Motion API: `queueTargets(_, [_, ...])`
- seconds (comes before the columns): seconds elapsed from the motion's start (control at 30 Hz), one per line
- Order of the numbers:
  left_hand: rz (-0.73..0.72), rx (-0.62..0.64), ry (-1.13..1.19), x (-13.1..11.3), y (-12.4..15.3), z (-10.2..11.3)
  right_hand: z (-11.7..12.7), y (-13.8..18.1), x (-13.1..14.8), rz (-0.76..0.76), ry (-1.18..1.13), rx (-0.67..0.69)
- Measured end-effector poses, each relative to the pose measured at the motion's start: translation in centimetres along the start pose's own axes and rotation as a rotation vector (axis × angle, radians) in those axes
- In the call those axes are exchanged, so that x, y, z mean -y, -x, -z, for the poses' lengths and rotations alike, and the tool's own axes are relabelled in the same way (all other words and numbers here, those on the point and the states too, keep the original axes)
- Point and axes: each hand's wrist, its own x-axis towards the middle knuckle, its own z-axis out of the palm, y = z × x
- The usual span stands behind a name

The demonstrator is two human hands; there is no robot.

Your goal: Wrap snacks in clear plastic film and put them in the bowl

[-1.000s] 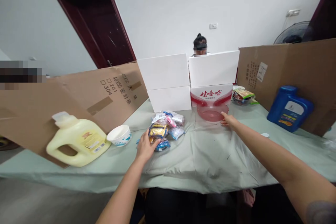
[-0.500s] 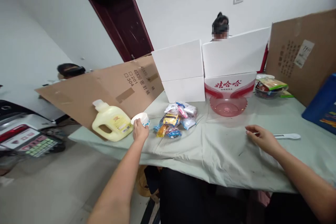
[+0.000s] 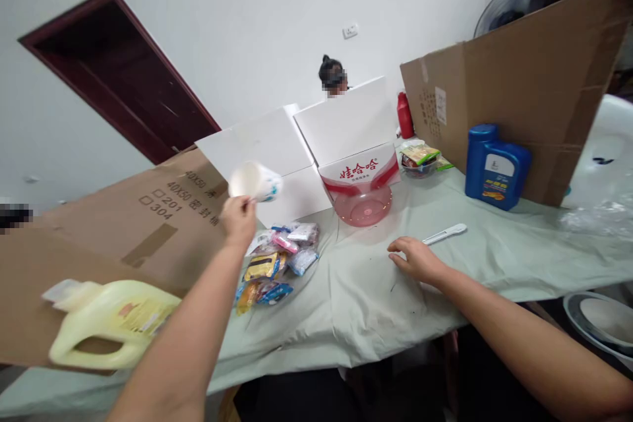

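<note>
The left hand is clamped by its fingertips on the rim of a white paper bowl, which is raised and tipped on its side, its axis running roughly crosswise, mouth to the left and base to the right. To the right of it, a pink bowl stands on the table, nearer to the right hand, whose fingers are loosely bent, slightly apart and hold nothing.
</note>
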Motion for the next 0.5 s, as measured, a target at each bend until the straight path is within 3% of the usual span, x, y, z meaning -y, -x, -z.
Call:
queueTargets(0.1, [-0.193, 0.222, 0.051, -7.3, 0.5, -6.0, 0.1, 0.3, 0.3, 0.010, 0.050, 0.028])
queueTargets(0.27, [-0.464, 0.534, 0.091, -19.4, 5.2, -16.0, 2.0, 0.8, -0.9, -0.063, 0.182, 0.027])
queueTargets(0.37, [-0.483, 0.644, 0.034, -22.8, 7.1, -19.7, 4.0, 1.3, -2.8, -0.201, 0.280, -0.035])
queueTargets(0.5, [-0.407, 0.734, -0.077, -23.3, 7.4, -23.0, 5.3, 1.6, -5.4, -0.406, 0.384, -0.092])
